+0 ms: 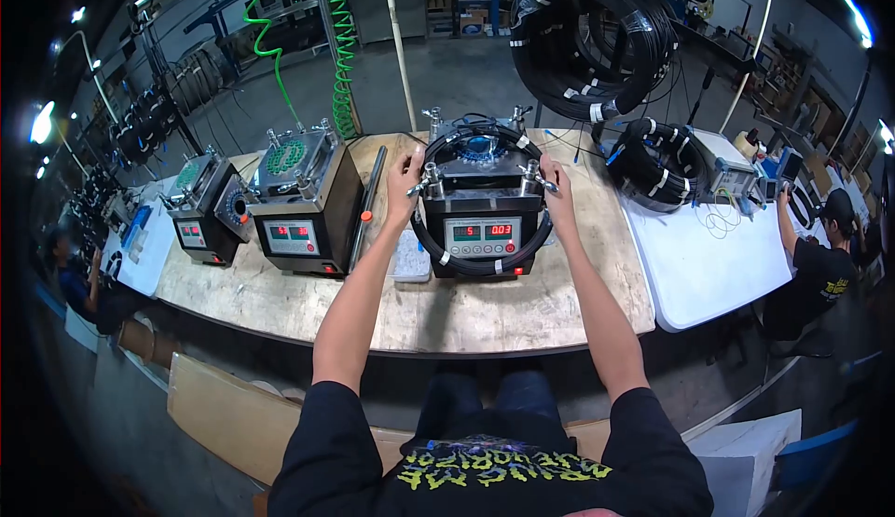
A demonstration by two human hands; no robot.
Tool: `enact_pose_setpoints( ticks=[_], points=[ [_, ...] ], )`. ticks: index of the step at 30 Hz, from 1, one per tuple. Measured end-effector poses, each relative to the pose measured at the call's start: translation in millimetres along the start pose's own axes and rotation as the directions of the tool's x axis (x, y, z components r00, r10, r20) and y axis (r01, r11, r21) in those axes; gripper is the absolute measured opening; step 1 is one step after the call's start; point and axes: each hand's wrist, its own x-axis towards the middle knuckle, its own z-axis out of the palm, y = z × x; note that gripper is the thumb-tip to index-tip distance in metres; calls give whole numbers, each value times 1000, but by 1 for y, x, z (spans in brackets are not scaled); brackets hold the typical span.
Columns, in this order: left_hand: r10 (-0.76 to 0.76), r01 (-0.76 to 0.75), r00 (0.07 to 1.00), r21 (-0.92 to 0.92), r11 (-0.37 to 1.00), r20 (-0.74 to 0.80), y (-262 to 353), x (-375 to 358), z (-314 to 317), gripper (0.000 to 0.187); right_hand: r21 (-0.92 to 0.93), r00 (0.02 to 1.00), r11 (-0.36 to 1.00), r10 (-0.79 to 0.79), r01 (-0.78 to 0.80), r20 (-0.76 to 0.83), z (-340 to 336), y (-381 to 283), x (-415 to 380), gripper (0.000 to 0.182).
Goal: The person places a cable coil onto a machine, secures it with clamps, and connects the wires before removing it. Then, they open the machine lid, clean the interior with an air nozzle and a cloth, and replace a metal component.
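Nearest to the camera are the person's two bare forearms, which reach forward over the near edge of the wooden worktop [280, 303]. Both go to a black machine [481, 209] that stands at the middle of the worktop, a little towards the far edge. The left hand [406, 179] is at the machine's upper left corner, with its fingers closed around a metal clamp knob [428, 184] there. The right hand [558, 202] is at the upper right corner and grips the other knob [537, 179] in the same way. A black cable loop [480, 261] lies around the machine: it passes under the red display [482, 232] on the front and goes round over the top plate.

Just beside the machine on its left, a small pale tray [411, 258] lies flat on the worktop, and a dark metal rod [366, 205] lies next to it, pointing to the far edge. Further left stand a second machine [303, 202] and a third machine [207, 209], near the left end of the worktop.

To the right, a white table [704, 256] touches the worktop's right end; a cable coil [653, 163] rests on its far part. Another person in a black shirt [820, 275] sits at its right side. Above, beyond the far edge, a big bundle of black cable [592, 41] hangs, and green spiral hoses [343, 51] hang further left.
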Motion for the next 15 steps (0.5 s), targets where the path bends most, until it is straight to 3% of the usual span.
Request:
enact_pose_setpoints(
  ticks=[2,5,7,9,12,13,15],
  points=[
    [37,-39,999,-52,998,-36,-5,-12,0,49,51,986,990,133,-128,-100,3,0,-17,48],
    [82,-76,989,60,995,-122,-12,-32,1,50,89,916,925,378,-369,-135,4,-7,-34,42],
    [194,-158,958,177,971,-209,-15,-45,7,49,19,959,981,190,-191,-212,9,15,-32,43],
    [96,-72,963,106,992,-251,-10,-60,11,48,-67,960,998,-19,0,-280,13,39,-25,38],
    [83,-68,955,63,996,-285,-17,-62,12,45,-4,964,999,31,-33,-265,14,28,-31,36],
    [92,-73,954,76,994,-287,-17,-62,12,45,20,958,987,157,-157,-239,11,19,-34,36],
    [80,-52,961,109,993,-266,-20,-67,10,43,2,966,997,81,-83,-245,10,11,-45,36]
  ],
)
